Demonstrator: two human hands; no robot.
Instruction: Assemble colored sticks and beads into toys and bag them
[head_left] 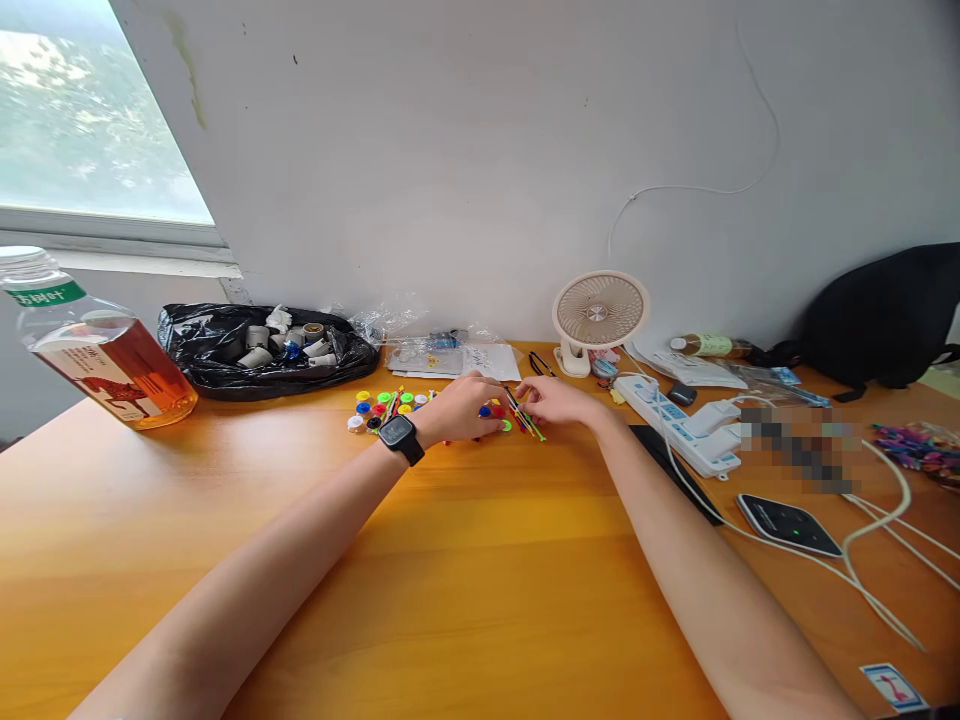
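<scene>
- Thin colored sticks (529, 418) lie in a loose bundle between our hands, nearer us than the clip fan (600, 312) and to its left.
- Their long axis slants: the far ends point away and left, the near ends toward us and right.
- Our right hand (560, 402), in front of the fan, curls narrowly at the sticks; we cannot tell whether it grips any.
- Our left hand (469, 408), farther left of the fan, arches palm down beside a blue round piece (485, 412); its hold we cannot tell.
- That hand hides some of the round plastic pieces (385, 399) left of the fan.
- Far right of the fan, a black backpack (877, 320) is cut off by the edge.
</scene>
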